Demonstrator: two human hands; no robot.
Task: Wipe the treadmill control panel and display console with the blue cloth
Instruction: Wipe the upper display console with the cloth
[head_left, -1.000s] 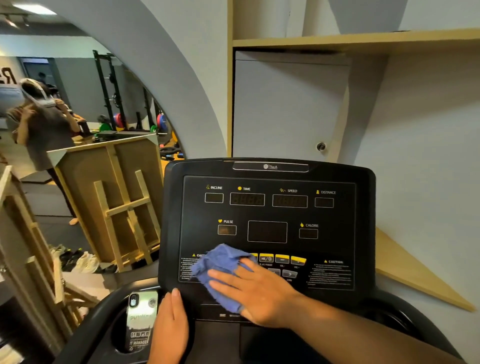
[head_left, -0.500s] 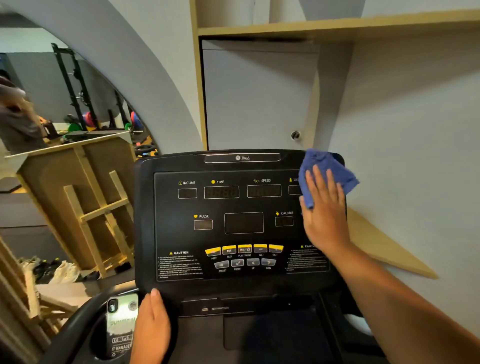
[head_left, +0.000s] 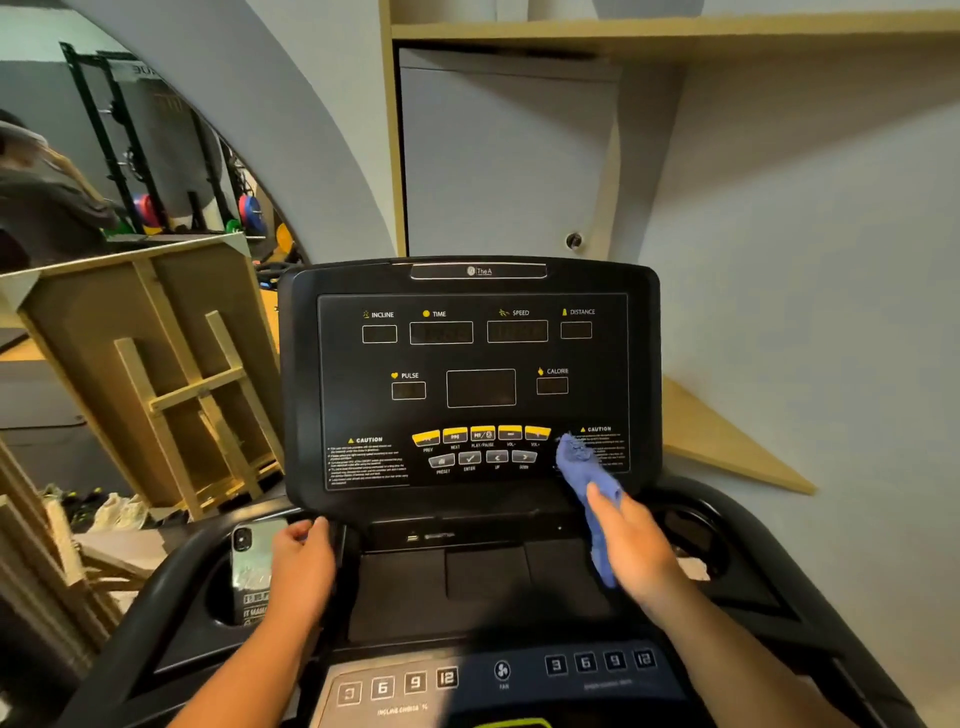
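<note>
Black treadmill console (head_left: 311, 395), phone (head_left: 249, 566) standing in the cup holder just left of the left hand (head_left: 304, 566), blue cloth (head_left: 584, 483) on the panel's lower right under the right hand (head_left: 631, 545)

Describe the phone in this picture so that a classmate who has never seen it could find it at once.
Start at the black treadmill console in the middle. Drop to its lower left corner, where the left hand grips the edge. Just left of that hand, the phone stands in the round cup holder; it alone has a shiny, mirror-like back with a camera at the top.
</note>
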